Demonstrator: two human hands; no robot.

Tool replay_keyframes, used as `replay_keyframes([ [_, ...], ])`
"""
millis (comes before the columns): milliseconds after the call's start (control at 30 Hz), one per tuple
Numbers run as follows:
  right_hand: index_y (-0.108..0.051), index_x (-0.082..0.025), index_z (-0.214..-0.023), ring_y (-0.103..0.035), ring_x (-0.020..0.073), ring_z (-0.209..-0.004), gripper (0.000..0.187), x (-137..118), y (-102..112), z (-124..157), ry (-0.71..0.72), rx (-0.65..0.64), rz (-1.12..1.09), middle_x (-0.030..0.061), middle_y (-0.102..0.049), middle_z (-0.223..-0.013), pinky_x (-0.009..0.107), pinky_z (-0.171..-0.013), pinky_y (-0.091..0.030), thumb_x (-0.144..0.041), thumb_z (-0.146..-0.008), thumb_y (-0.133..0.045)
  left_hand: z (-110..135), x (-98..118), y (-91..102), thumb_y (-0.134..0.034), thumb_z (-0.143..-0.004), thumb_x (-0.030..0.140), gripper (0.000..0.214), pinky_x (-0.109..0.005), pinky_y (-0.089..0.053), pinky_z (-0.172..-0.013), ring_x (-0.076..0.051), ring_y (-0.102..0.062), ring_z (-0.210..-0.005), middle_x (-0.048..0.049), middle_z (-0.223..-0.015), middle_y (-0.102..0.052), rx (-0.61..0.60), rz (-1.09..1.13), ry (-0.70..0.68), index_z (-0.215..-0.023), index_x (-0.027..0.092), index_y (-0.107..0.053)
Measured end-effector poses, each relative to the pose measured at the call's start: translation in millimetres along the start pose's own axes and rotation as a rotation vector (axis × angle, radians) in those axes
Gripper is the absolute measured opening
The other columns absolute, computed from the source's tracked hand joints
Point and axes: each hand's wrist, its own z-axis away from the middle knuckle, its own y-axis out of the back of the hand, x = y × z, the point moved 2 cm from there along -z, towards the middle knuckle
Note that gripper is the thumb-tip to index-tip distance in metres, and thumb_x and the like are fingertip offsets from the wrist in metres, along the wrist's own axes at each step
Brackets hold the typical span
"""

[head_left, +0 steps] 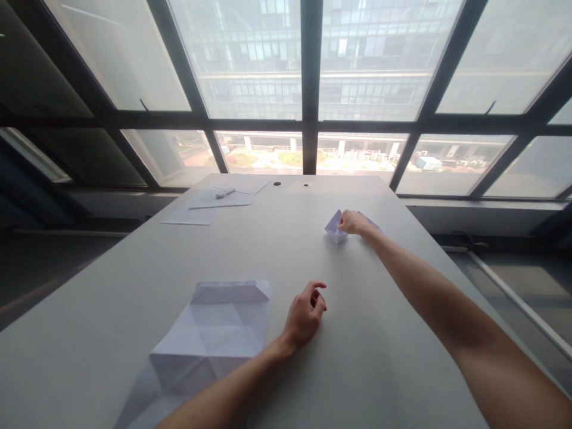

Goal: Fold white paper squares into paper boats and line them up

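My right hand reaches far forward, its fingers closed on a small folded white paper boat at the right of the table. Another pointed bit of folded paper shows behind that hand; whether it belongs to the same boat I cannot tell. Nearer to me, my left hand rests over the table with loosely curled fingers, apart and holding nothing. Left of it lies a large white sheet of paper, opened out, with many crease lines and its far edge folded over. My left forearm covers part of this sheet.
Several white sheets lie at the far left of the white table, with a small white object on top that I cannot make out. Two round holes sit near the far edge. Dark-framed windows stand behind the table.
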Motion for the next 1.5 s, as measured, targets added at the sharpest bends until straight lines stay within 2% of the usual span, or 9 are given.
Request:
replay_keyframes([
  [133, -0.075, -0.02, -0.088, -0.068, 0.0198, -0.079, 0.016, 3, 9, 2, -0.033, 0.03, -0.036, 0.0053, -0.074, -0.087, 0.024, -0.067, -0.047, -0.027, -0.074, -0.07, 0, 1, 0.2, -0.047, -0.089, 0.021, 0.025, -0.022, -0.04, -0.061, -0.012, -0.055, -0.06, 0.0031, -0.07, -0.062, 0.006, -0.004, -0.001, -0.112, 0.019, -0.059],
  [300, -0.072, -0.019, -0.1, -0.066, 0.0243, -0.098, 0.023, 40, 33, 16, -0.152, 0.199, -0.067, 0.0122, -0.072, -0.106, 0.029, -0.078, -0.049, -0.031, -0.085, -0.06, 0, 0, -0.4, -0.047, -0.089, 0.021, 0.026, -0.023, -0.04, -0.061, -0.012, -0.055, -0.06, 0.0029, -0.07, -0.062, 0.01, -0.01, -0.007, -0.111, 0.019, -0.06],
  [433, -0.07, -0.018, -0.103, -0.065, 0.0285, -0.105, 0.025, 57, 25, 36, -0.197, 0.257, -0.088, 0.0153, -0.071, -0.108, 0.035, -0.087, -0.048, -0.035, -0.088, -0.059, -1, -2, -1.0, -0.047, -0.089, 0.021, 0.025, -0.023, -0.04, -0.06, -0.013, -0.055, -0.06, 0.0029, -0.07, -0.063, -0.002, -0.024, -0.007, -0.11, 0.019, -0.06],
  [600, -0.07, -0.012, -0.096, -0.068, 0.0293, -0.099, 0.028, 36, -17, 38, -0.233, 0.186, -0.195, 0.0192, -0.073, -0.094, 0.033, -0.083, -0.051, -0.036, -0.084, -0.065, -1, -3, -0.7, -0.047, -0.089, 0.021, 0.023, -0.022, -0.04, -0.06, -0.013, -0.056, -0.061, 0.003, -0.069, -0.063, -0.006, -0.022, -0.01, -0.108, 0.019, -0.061],
  [800, -0.068, -0.011, -0.07, -0.067, 0.018, -0.057, 0.029, 19, -53, 32, -0.255, 0.061, -0.382, 0.0102, -0.068, -0.056, 0.022, -0.056, -0.051, -0.03, -0.089, -0.057, 0, -1, -0.4, -0.047, -0.088, 0.02, 0.022, -0.022, -0.04, -0.061, -0.013, -0.056, -0.062, 0.0025, -0.07, -0.063, -0.003, -0.026, -0.011, -0.105, 0.019, -0.062],
  [1033, -0.069, -0.012, -0.093, -0.069, 0.0297, -0.097, 0.029, 14, -49, 52, -0.269, 0.269, -0.296, 0.0207, -0.071, -0.097, 0.033, -0.08, -0.051, -0.03, -0.096, -0.047, 1, 2, 0.0, -0.046, -0.088, 0.021, 0.022, -0.023, -0.04, -0.062, -0.013, -0.057, -0.062, 0.0023, -0.069, -0.064, -0.016, -0.05, -0.01, -0.103, 0.019, -0.063],
  [1233, -0.053, -0.021, -0.126, -0.064, 0.0272, -0.103, 0.041, -41, -41, 71, -0.004, 0.407, -0.146, 0.0152, -0.06, -0.123, 0.035, -0.087, -0.047, -0.05, -0.099, -0.041, 1, 2, 0.1, -0.046, -0.088, 0.021, 0.021, -0.023, -0.04, -0.062, -0.013, -0.056, -0.061, 0.0026, -0.069, -0.064, -0.024, -0.066, -0.012, -0.1, 0.019, -0.064],
  [1367, -0.048, -0.018, -0.129, -0.065, 0.027, -0.1, 0.039, -58, -40, 73, 0.028, 0.354, -0.033, 0.0183, -0.053, -0.129, 0.035, -0.083, -0.049, -0.044, -0.099, -0.045, 1, 2, 0.6, -0.045, -0.088, 0.02, 0.022, -0.023, -0.041, -0.062, -0.013, -0.057, -0.062, 0.0023, -0.069, -0.063, -0.024, -0.056, -0.02, -0.099, 0.018, -0.064],
  [1500, -0.054, -0.017, -0.12, -0.066, 0.0244, -0.096, 0.025, -48, -41, 72, 0.026, 0.292, 0.001, 0.0151, -0.058, -0.119, 0.032, -0.082, -0.049, -0.021, -0.098, -0.043, 1, 2, 0.4, -0.045, -0.088, 0.02, 0.023, -0.023, -0.041, -0.062, -0.013, -0.056, -0.062, 0.0025, -0.069, -0.063, -0.033, -0.054, -0.025, -0.099, 0.019, -0.064],
])
